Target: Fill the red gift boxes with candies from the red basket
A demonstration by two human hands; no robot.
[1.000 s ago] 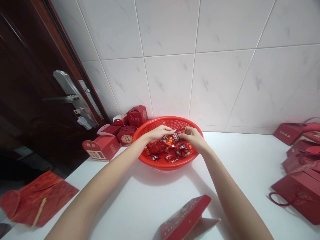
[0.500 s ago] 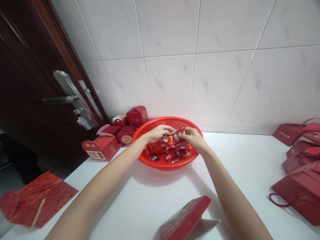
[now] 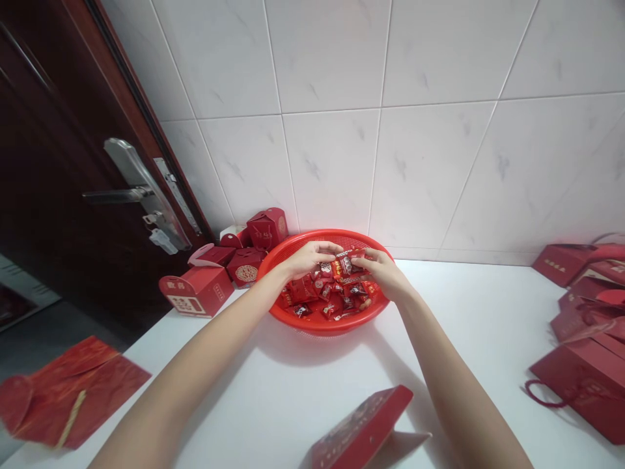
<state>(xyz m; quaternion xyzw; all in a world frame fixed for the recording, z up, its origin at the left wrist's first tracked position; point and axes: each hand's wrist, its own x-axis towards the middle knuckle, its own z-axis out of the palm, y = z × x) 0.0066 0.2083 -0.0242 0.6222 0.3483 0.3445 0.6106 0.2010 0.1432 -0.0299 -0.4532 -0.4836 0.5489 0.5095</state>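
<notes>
Over a red plastic basket (image 3: 325,327) of wrapped candies (image 3: 329,307), both hands are close together. My left hand (image 3: 307,259) is curled around the left side of some red wrapped candies, its thumb hidden. From the right, my right hand (image 3: 383,273) pinches a shiny red candy packet (image 3: 346,266) with white and yellow print, thumb in front and fingers at its top edge. The packets lie between the two hands, so I cannot tell exactly how many each one holds. More small red packets fill the basket below.
Red gift boxes (image 3: 200,290) stand left of the basket by the tiled wall (image 3: 332,150). A red bag (image 3: 73,391) lies at the table's left edge. An opened red box (image 3: 364,426) is in front, and several red boxes (image 3: 586,371) line the right. A dark door (image 3: 58,130) stands left.
My right hand's fingers have spread a little and shifted slightly along the candy packet, which has turned more level. My left hand stays nearly in place.
</notes>
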